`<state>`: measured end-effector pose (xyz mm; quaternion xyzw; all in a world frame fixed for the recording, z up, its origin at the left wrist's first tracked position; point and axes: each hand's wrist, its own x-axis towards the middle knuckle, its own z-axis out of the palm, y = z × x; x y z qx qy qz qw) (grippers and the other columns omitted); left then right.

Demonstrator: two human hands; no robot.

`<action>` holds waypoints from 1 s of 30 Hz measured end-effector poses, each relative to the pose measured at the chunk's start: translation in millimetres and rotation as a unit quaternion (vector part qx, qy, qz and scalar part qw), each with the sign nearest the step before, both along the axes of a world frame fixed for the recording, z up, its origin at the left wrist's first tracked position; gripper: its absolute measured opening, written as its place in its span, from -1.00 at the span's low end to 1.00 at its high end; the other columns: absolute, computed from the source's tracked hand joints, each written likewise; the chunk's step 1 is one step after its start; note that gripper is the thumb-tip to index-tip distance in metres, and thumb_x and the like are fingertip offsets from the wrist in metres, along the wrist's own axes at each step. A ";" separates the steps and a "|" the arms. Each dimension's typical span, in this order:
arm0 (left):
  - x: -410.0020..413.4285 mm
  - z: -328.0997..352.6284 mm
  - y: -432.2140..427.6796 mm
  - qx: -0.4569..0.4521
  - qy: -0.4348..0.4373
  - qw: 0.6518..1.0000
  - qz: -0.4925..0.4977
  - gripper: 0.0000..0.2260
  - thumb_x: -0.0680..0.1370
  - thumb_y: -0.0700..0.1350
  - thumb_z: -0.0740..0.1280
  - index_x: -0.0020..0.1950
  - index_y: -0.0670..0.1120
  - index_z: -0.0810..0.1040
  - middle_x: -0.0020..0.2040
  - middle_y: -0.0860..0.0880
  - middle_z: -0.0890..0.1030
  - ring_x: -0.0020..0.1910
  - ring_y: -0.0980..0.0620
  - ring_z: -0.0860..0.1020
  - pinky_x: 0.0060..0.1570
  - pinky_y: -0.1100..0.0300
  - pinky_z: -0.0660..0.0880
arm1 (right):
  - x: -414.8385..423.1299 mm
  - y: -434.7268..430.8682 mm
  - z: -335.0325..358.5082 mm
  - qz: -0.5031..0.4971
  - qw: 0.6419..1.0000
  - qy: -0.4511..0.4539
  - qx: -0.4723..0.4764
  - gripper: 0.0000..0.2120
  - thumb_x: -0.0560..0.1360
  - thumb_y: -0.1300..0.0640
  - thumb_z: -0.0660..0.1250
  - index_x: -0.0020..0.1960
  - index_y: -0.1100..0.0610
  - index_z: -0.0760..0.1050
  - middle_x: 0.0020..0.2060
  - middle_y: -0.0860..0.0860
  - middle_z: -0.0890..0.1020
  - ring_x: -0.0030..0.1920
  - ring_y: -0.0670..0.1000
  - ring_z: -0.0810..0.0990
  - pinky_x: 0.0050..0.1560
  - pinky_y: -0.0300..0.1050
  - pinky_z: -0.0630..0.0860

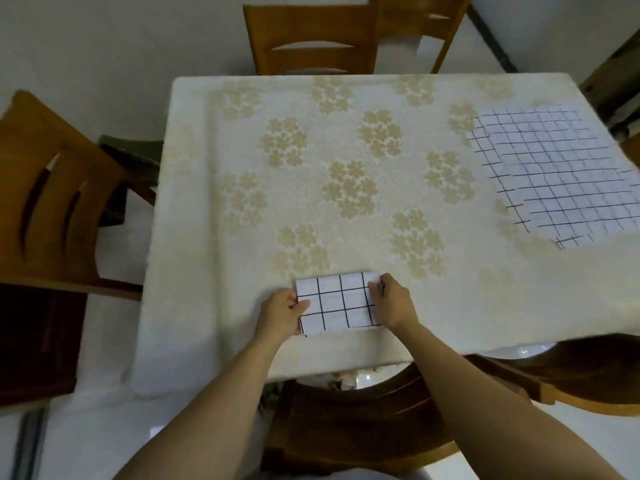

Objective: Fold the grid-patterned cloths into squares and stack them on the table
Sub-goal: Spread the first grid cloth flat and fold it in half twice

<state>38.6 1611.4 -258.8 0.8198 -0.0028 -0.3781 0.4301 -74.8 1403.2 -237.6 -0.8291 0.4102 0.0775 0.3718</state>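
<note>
Both forearms extended forward; left hand point(282, 315) and right hand point(393, 303) grip opposite edges of the cloth point(337, 303).

Dim, soft indoor light; slight blur; wide-angle bending at edges.

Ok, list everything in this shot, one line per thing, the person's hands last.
tablecloth: one, cream with beige flower clusters, spread across the centre of view
folded grid cloth: one, white with black lines, at the near edge of the tablecloth, between the hands
spread grid cloth: at least one, white with black lines, lying flat at the far right of the tablecloth; layers cannot be counted
chairs: at least four, brown wood, around the tablecloth's sides
left hand: one, grips the folded grid cloth's left edge
right hand: one, grips its right edge
</note>
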 end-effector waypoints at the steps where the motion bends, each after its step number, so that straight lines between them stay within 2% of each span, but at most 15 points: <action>1: -5.1 -2.1 -0.8 0.016 -0.014 1.000 -0.003 -0.85 0.53 -0.12 0.47 -0.15 -0.09 0.52 -0.19 -0.12 0.65 -0.27 -0.11 0.66 -0.34 -0.03 0.65 | -4.3 -4.1 -1.7 0.010 1.000 0.002 0.005 -0.73 0.66 0.01 0.17 -0.11 0.18 0.34 -0.35 0.04 0.48 -0.32 0.09 0.46 -0.41 -0.10 0.28; 4: -17.3 -11.8 -1.6 0.049 -0.061 0.997 0.002 -0.83 0.49 -0.07 0.50 -0.18 -0.03 0.52 -0.20 -0.06 0.66 -0.22 -0.10 0.67 -0.21 -0.15 0.65 | -14.6 -13.9 -8.6 0.043 0.999 0.011 0.014 -0.80 0.64 0.02 0.21 -0.06 0.14 0.37 -0.35 0.01 0.50 -0.34 0.01 0.47 -0.41 -0.14 0.29; 7: -26.5 -3.1 -7.7 0.075 -0.089 0.993 0.001 -0.86 0.52 -0.07 0.48 -0.11 -0.06 0.53 -0.18 0.01 0.63 -0.17 -0.04 0.64 -0.14 -0.08 0.64 | -22.0 -20.3 -12.0 0.050 0.998 0.016 0.018 -0.82 0.64 0.02 0.21 -0.04 0.12 0.39 -0.33 -0.02 0.52 -0.33 -0.03 0.49 -0.41 -0.15 0.30; 10: -31.5 2.8 -11.3 0.082 -0.092 0.992 0.016 -0.87 0.54 -0.07 0.45 -0.08 -0.08 0.54 -0.15 -0.01 0.62 -0.15 -0.06 0.62 -0.11 -0.03 0.62 | -24.3 -23.0 -11.3 0.054 0.998 0.014 0.017 -0.82 0.64 0.01 0.21 -0.03 0.12 0.40 -0.31 0.00 0.53 -0.30 0.05 0.51 -0.37 -0.08 0.32; 14: -27.1 7.3 -13.4 0.104 -0.124 0.986 0.032 -0.89 0.58 -0.12 0.40 0.02 -0.16 0.59 -0.07 -0.05 0.62 -0.12 0.00 0.53 -0.12 0.21 0.38 | -17.1 -20.3 -5.4 0.054 0.998 -0.015 0.023 -0.81 0.64 0.06 0.22 -0.05 0.17 0.41 -0.30 0.05 0.54 -0.26 0.11 0.51 -0.29 -0.06 0.32; 19: -26.2 8.7 -8.5 0.095 -0.117 0.988 0.037 -0.96 0.58 -0.20 0.37 -0.01 -0.12 0.53 -0.09 -0.05 0.59 -0.07 -0.04 0.56 -0.11 0.23 0.37 | -6.1 -17.4 -1.7 0.059 0.998 -0.015 0.026 -0.86 0.64 0.13 0.18 0.06 0.19 0.46 -0.21 0.06 0.57 -0.21 0.11 0.51 -0.23 -0.09 0.34; 23: -24.5 9.0 -3.6 0.090 -0.134 0.986 0.046 -0.91 0.58 -0.23 0.36 0.08 -0.17 0.54 -0.05 -0.07 0.61 -0.10 -0.01 0.53 -0.11 0.24 0.36 | -4.7 -13.0 -2.0 0.061 0.998 -0.012 0.025 -0.86 0.62 0.17 0.18 0.10 0.19 0.46 -0.16 0.09 0.60 -0.17 0.14 0.54 -0.22 -0.07 0.38; 25: -20.9 11.0 -2.9 0.087 -0.131 0.986 0.056 -0.93 0.59 -0.23 0.34 0.07 -0.14 0.52 -0.03 -0.07 0.61 -0.09 -0.01 0.53 -0.11 0.23 0.37 | -1.7 -9.7 -1.6 0.057 0.998 -0.028 0.023 -0.85 0.63 0.18 0.19 0.12 0.21 0.47 -0.15 0.10 0.61 -0.19 0.11 0.54 -0.23 -0.07 0.42; 28: -12.8 15.2 -1.0 0.084 -0.138 0.984 0.079 -0.92 0.62 -0.22 0.30 0.10 -0.11 0.48 -0.01 -0.04 0.59 -0.07 -0.02 0.54 -0.10 0.21 0.39 | 9.3 -3.4 2.5 0.067 0.996 -0.046 0.033 -0.85 0.62 0.23 0.17 0.15 0.20 0.46 -0.22 0.02 0.55 -0.29 -0.08 0.47 -0.36 -0.23 0.33; 30: -8.1 17.7 3.1 0.086 -0.146 0.982 0.089 -0.90 0.62 -0.23 0.30 0.12 -0.12 0.48 -0.02 -0.03 0.57 -0.07 -0.02 0.53 -0.07 0.20 0.39 | 16.9 1.6 3.6 0.075 0.995 -0.051 0.041 -0.81 0.62 0.25 0.17 0.19 0.20 0.46 -0.23 0.02 0.55 -0.30 -0.07 0.46 -0.37 -0.26 0.31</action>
